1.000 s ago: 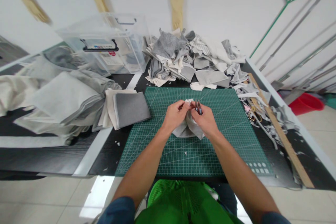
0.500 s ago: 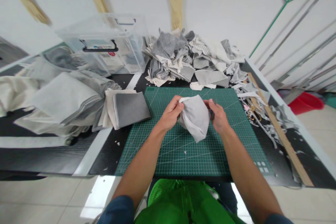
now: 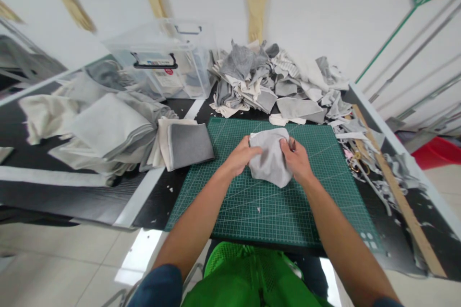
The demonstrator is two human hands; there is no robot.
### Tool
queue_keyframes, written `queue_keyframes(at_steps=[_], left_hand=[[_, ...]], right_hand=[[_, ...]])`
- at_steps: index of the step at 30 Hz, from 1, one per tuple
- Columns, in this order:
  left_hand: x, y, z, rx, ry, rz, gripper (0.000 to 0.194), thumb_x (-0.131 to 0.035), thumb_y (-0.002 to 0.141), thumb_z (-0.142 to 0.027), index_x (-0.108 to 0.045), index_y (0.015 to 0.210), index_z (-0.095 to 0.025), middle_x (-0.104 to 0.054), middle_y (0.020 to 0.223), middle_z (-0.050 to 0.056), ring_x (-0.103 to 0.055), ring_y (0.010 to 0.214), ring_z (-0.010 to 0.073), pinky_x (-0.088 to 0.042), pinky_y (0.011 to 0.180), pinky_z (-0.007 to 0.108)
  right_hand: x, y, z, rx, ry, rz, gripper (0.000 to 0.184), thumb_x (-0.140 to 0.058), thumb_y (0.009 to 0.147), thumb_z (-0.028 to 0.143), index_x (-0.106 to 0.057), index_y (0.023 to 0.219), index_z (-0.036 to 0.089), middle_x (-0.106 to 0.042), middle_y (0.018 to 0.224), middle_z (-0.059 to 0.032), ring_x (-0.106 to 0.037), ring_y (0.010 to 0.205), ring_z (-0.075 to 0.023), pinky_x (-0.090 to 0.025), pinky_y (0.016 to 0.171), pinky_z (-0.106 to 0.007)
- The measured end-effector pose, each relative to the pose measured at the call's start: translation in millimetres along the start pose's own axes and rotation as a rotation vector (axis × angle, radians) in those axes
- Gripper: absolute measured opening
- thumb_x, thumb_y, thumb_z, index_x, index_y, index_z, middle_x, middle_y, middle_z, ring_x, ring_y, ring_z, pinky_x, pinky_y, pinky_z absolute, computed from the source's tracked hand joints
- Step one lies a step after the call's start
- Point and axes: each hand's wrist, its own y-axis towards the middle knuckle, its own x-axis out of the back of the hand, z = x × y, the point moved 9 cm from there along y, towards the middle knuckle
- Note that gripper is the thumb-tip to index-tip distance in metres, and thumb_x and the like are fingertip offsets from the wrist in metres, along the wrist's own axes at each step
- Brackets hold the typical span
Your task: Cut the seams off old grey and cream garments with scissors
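Item one: a light grey cloth piece [image 3: 269, 160], held just above the middle of the green cutting mat [image 3: 234, 216], one free corner drooping towards me. Left hand [image 3: 240, 156]: fingers clamped on its left edge, thumb on top. Right hand [image 3: 298, 159]: fingers clamped on the opposite side, a small dark tool [image 3: 293, 145], mostly hidden, tucked within the grip, presumably to spare laying it down. Gripped from both sides, the cloth is probably kept spread and easy to turn.

Item two: the mat, squared to the wearer's body, likely shielding the black surface [image 3: 151, 206].

Item three, at the mat's left edge: folded dark grey cloth [image 3: 192, 145], overlapping cream cloth [image 3: 163, 141], within the left hand's reach.

Item four, beyond the mat: a scrap heap [image 3: 248, 72], seemingly pushed back for working room.

Item five, right: loose trimmings [image 3: 360, 141] beside a wooden strip [image 3: 399, 201].

Item six, rear left: a clear box [image 3: 162, 79], apparently storage, with larger folded cloths [image 3: 111, 120] piled before it.
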Motion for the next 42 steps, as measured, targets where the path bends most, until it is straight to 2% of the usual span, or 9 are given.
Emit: queue_keyframes(at_steps=[3, 7, 12, 17, 21, 28, 37, 39, 42], left_hand=[[23.9, -11.1, -9.1, -0.102, 0.216, -0.07, 0.068, -0.065, 0.067, -0.01, -0.044, 0.131, -0.019, -0.065, 0.119, 0.01, -0.065, 0.106, 0.0232, -0.055, 0.09, 0.035], [85.3, -27.6, -21.9, -0.227, 0.382, -0.304, 0.082, -0.055, 0.068, -0.003, -0.033, 0.145, -0.018, -0.065, 0.117, 0.011, -0.066, 0.102, 0.0227, -0.052, 0.097, 0.038], [175.1, -54.0, -39.6, -0.171, 0.623, -0.615, 0.074, -0.049, 0.076, -0.004, -0.035, 0.147, -0.021, -0.065, 0.086, 0.003, -0.066, 0.078, 0.0231, -0.053, 0.089, 0.041], [242.2, -81.1, -74.4, -0.267, 0.758, -0.869, 0.056, -0.049, 0.085, -0.01, -0.043, 0.14, -0.021, -0.067, 0.117, 0.009, -0.068, 0.102, 0.0223, -0.052, 0.098, 0.038], [278.6, -95.6, -60.7, -0.05, 0.969, -1.017, 0.042, -0.055, 0.089, -0.026, -0.053, 0.129, -0.011, -0.061, 0.131, 0.022, -0.06, 0.123, 0.0317, -0.045, 0.108, 0.045], [302.2, -116.5, -15.6, 0.339, 1.134, -1.133, 0.088, -0.063, 0.077, -0.072, -0.051, 0.13, -0.002, -0.055, 0.137, 0.037, -0.049, 0.133, 0.0512, -0.037, 0.108, 0.061], [298.6, -105.5, -15.0, 0.198, 0.879, -0.787, 0.044, -0.064, 0.08, -0.037, -0.064, 0.119, -0.014, -0.074, 0.104, 0.017, -0.069, 0.106, 0.0372, -0.051, 0.088, 0.043], [297.8, -118.4, -26.1, 0.193, 0.962, -0.836, 0.043, -0.065, 0.079, -0.03, -0.065, 0.119, -0.014, -0.073, 0.107, 0.018, -0.066, 0.111, 0.04, -0.05, 0.091, 0.047], [288.6, -149.3, -60.1, 0.133, 1.221, -1.117, 0.056, -0.064, 0.079, -0.021, -0.057, 0.133, -0.011, -0.061, 0.133, 0.027, -0.049, 0.133, 0.0476, -0.038, 0.107, 0.062]], right_hand=[[-19.4, 8.3, 2.0, 0.013, -0.051, 0.036, 0.045, -0.057, 0.093, 0.062, -0.05, 0.072, 0.022, -0.048, 0.069, 0.0048, -0.04, 0.067, -0.0133, -0.033, 0.061, -0.026], [-72.8, 17.1, -8.8, -0.065, -0.033, 0.109, 0.046, -0.057, 0.09, 0.064, -0.061, 0.078, 0.02, -0.06, 0.074, 0.0021, -0.047, 0.07, -0.0147, -0.037, 0.066, -0.026], [-174.2, 26.7, -2.3, -0.039, -0.006, 0.206, 0.047, -0.051, 0.094, 0.061, -0.069, 0.089, 0.018, -0.068, 0.082, -0.0006, -0.053, 0.071, -0.0151, -0.041, 0.069, -0.026], [-265.9, 43.6, 16.3, 0.064, -0.002, 0.261, 0.046, -0.042, 0.099, 0.052, -0.069, 0.114, 0.017, -0.073, 0.104, -0.0066, -0.065, 0.092, -0.0183, -0.048, 0.087, -0.028], [-300.8, 45.5, -1.3, -0.004, -0.344, 0.301, 0.058, -0.056, 0.094, 0.043, -0.056, 0.14, 0.007, -0.07, 0.121, -0.0184, -0.064, 0.114, -0.0271, -0.045, 0.104, -0.037], [-319.9, 20.7, -5.0, 0.097, -0.495, 0.397, 0.056, -0.062, 0.088, 0.033, -0.06, 0.136, 0.005, -0.066, 0.123, -0.0247, -0.058, 0.122, -0.0362, -0.042, 0.11, -0.044], [-325.1, -1.9, 0.4, -0.01, -0.352, 0.441, 0.063, -0.061, 0.087, 0.036, -0.052, 0.143, 0.01, -0.066, 0.134, -0.0197, -0.064, 0.122, -0.031, -0.045, 0.108, -0.041], [-332.0, -15.1, 3.7, -0.025, -0.306, 0.485, 0.058, -0.062, 0.085, 0.037, -0.056, 0.139, 0.013, -0.068, 0.131, -0.0176, -0.065, 0.118, -0.0304, -0.047, 0.105, -0.041], [-354.0, -41.4, 10.0, -0.025, -0.177, 0.623, 0.045, -0.062, 0.084, 0.032, -0.063, 0.127, 0.018, -0.073, 0.12, -0.0114, -0.068, 0.108, -0.0265, -0.051, 0.097, -0.038]])
